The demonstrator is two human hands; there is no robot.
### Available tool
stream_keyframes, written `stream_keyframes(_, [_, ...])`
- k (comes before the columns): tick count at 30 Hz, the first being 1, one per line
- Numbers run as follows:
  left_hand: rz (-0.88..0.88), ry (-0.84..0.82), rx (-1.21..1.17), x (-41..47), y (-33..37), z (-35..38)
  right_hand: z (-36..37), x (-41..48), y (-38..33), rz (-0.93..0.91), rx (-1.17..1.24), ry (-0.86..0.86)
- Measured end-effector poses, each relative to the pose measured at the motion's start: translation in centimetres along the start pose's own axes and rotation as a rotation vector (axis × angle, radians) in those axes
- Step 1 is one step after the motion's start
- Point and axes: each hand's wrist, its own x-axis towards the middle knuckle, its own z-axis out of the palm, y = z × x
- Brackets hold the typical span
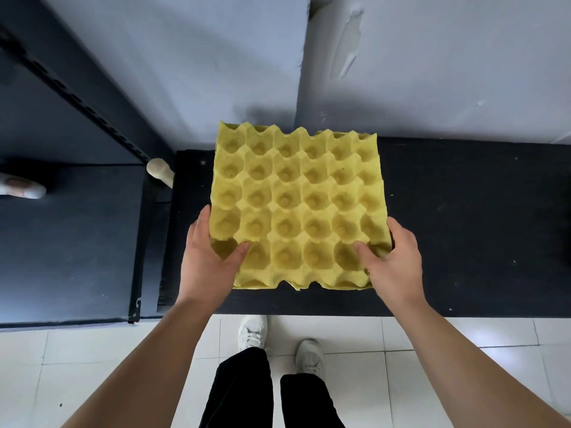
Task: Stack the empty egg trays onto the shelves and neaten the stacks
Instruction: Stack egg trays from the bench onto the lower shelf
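Black shelf (463, 211), grey wall (432, 57), yellow egg tray (296, 205)

We see a yellow egg tray (296, 205) at the centre of the frame, empty, cups facing up, roughly level, over the black shelf (463, 227) spanning centre right.

Even, soft daylight, faint shadows, slight softness throughout, and wide-angle bending toward the edges.
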Motion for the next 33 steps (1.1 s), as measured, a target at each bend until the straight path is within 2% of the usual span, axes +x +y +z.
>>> stream_keyframes(8, [0.060,0.036,-0.013,-2.2,2.9,-1.2,-3.3,-1.2,-2.1,-0.046,-0.003,0.019])
stream_keyframes(14, [-0.027,-0.030,0.034,-2.2,3.6,-1.6,-4.9,-0.2,-3.6,-0.072,-0.107,-0.068])
stream_keyframes(19, [-0.086,-0.089,0.012,-1.9,4.0,-0.9,-4.9,0.7,-3.4,-0.005,-0.153,-0.129])
stream_keyframes(24, [-0.072,-0.045,-0.013,-2.0,7.0,-2.4,-6.5,0.0,-4.4,-0.003,-0.126,-0.093])
stream_keyframes(33, [0.017,0.006,-0.053,-6.2,12.7,-6.9,-11.7,-2.8,-10.7,-0.061,-0.118,-0.002])
